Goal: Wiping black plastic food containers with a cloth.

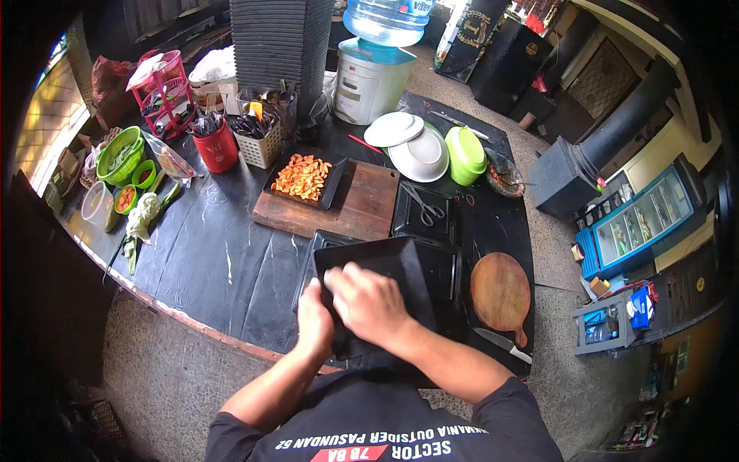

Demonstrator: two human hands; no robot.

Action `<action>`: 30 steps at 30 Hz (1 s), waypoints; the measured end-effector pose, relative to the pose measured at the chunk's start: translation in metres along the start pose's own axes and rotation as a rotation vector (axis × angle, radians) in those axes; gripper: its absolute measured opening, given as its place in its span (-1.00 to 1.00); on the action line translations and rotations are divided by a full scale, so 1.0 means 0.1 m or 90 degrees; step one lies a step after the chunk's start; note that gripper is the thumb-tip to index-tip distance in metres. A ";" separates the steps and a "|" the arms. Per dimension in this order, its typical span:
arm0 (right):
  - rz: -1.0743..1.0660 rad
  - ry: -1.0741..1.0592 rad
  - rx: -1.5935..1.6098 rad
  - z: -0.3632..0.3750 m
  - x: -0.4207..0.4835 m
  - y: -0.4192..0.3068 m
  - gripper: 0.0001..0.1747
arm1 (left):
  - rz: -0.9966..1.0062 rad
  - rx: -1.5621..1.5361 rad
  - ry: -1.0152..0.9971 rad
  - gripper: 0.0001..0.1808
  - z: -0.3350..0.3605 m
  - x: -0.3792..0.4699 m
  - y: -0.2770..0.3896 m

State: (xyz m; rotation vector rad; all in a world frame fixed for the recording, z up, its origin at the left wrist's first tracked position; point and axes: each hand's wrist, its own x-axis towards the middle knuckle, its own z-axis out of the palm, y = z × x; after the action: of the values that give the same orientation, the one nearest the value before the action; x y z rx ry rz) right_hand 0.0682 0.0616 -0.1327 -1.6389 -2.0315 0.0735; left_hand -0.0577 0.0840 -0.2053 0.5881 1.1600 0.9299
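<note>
A black rectangular tray (398,265) is tilted in front of me, above another dark tray (443,271) lying on the table. My left hand (316,323) grips its left edge, the thumb towards the rim. Over the tray's left part is my right hand (369,300), fingers bent and slightly blurred; whether it holds something is hidden. Beyond them, orange cut pieces (300,178) fill a small black tray (336,183) on a rectangular wooden board (369,202). Scissors (426,209) lie on a dark tray to the right of that board.
On the right are a round wooden board (500,291) and a knife (505,345). White bowls (421,153), green bowls (465,155) and a stone mortar (504,176) stand farther back. Vegetables (143,216), a green basket (124,153) and a red utensil container (216,150) are at the left.
</note>
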 end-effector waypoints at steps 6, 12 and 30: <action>-0.143 -0.150 0.206 -0.10 -0.39 -0.05 -0.85 | -0.122 -0.142 -0.039 -0.38 -0.07 -0.01 0.32; 0.029 0.096 -0.135 -0.26 -0.23 0.62 -0.88 | 0.033 0.021 -0.090 -0.36 -0.18 0.04 -0.06; 0.110 0.190 -0.083 0.10 -0.15 0.61 -0.72 | 0.277 0.162 -0.077 -0.46 0.03 -0.08 0.04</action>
State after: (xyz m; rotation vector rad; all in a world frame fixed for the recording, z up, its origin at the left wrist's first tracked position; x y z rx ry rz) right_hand 0.1209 0.0663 -0.1685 -1.7840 -1.6996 -0.2337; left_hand -0.0566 0.0790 -0.1967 1.1195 1.0665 1.1020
